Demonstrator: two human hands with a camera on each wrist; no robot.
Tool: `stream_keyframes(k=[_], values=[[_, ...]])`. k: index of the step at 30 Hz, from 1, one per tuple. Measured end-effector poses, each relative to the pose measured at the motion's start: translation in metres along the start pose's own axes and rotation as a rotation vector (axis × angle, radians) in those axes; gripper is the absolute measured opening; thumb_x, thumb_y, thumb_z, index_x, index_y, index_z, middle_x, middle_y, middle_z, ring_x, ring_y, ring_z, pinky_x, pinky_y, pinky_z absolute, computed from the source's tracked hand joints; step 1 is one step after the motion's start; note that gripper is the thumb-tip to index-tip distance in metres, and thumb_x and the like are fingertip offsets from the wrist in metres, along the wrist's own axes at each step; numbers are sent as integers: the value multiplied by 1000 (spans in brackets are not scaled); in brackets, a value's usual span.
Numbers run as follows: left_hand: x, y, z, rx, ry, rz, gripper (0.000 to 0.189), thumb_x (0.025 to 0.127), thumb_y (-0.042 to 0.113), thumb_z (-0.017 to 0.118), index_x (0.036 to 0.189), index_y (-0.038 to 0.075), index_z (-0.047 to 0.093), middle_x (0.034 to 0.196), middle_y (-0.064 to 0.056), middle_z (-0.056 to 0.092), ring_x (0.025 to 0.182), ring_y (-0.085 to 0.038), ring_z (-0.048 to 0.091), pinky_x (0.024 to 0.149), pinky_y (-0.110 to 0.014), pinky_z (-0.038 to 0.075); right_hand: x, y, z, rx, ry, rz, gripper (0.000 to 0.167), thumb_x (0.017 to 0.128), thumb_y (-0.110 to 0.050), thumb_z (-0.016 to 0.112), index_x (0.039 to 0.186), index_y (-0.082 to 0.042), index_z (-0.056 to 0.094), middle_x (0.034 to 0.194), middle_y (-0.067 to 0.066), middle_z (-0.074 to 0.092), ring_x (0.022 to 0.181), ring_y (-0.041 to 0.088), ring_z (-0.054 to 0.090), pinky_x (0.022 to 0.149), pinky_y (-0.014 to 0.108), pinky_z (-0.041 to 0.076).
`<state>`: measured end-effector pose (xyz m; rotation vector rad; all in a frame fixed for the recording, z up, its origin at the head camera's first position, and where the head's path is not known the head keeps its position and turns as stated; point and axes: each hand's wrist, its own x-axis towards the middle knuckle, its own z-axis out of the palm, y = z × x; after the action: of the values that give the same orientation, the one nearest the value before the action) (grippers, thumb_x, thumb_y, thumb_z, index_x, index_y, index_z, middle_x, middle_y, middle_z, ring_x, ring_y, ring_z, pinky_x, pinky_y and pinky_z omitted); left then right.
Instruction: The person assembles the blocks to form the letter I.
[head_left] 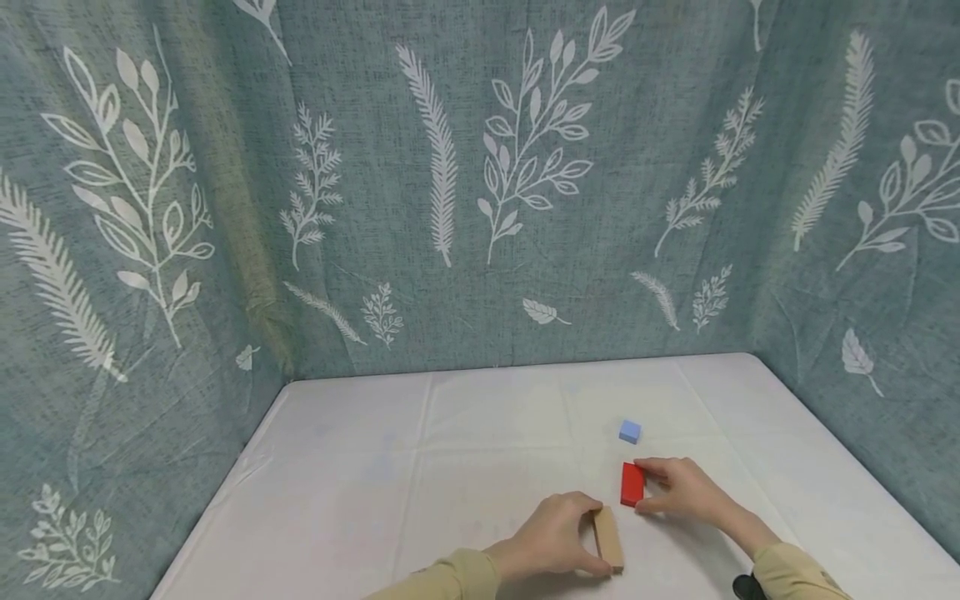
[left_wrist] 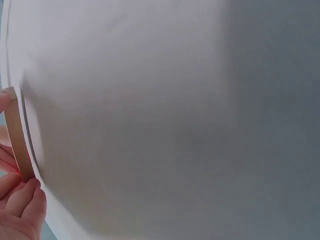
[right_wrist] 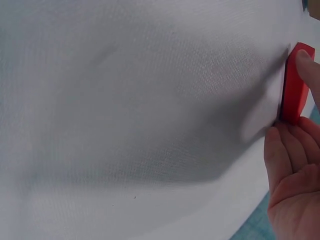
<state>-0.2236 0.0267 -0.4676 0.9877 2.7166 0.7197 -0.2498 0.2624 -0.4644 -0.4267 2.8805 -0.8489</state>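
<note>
Low on the white table, my left hand (head_left: 551, 533) holds a plain wooden block (head_left: 608, 537) by its two ends, thumb at the near end and fingers at the far one. The left wrist view shows the same wooden block (left_wrist: 19, 137) at its left edge. Just beyond and to the right, my right hand (head_left: 686, 490) grips a red block (head_left: 632, 484) lengthwise between thumb and fingers. In the right wrist view the red block (right_wrist: 295, 87) is close over the cloth, with the thumb on one end. A small blue block (head_left: 630, 431) lies beyond the red one, apart from both hands.
A white cloth covers the table (head_left: 360, 492). Behind it and along both sides hangs a blue-green curtain (head_left: 465, 208) with white leaf prints. A dark round object (head_left: 747, 587) shows beside the right sleeve.
</note>
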Motion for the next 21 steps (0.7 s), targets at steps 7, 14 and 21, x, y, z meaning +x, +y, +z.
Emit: stream_keyframes(k=[7, 14, 21], values=[[-6, -10, -10, -89, 28, 26, 66, 69, 44, 82, 122, 11, 62, 111, 7, 63, 98, 0, 57, 83, -15, 50, -1, 3, -3, -4, -5, -97, 65, 68, -24, 84, 119, 9, 60, 119, 26, 63, 108, 40, 62, 88, 45, 54], [-13, -25, -22, -190, 82, 49, 65, 71, 36, 82, 124, 6, 59, 115, 1, 61, 106, -11, 59, 87, -18, 51, -1, 1, -9, 77, -10, -157, 62, 72, -21, 81, 119, 12, 58, 119, 30, 61, 105, 43, 62, 83, 43, 56], [-19, -36, -34, -357, 132, 57, 65, 73, 23, 81, 128, 2, 54, 121, -4, 55, 116, -16, 55, 100, -20, 47, -1, -7, -12, 148, -10, -119, 65, 71, -21, 83, 122, 11, 57, 122, 29, 59, 109, 44, 60, 83, 40, 57]])
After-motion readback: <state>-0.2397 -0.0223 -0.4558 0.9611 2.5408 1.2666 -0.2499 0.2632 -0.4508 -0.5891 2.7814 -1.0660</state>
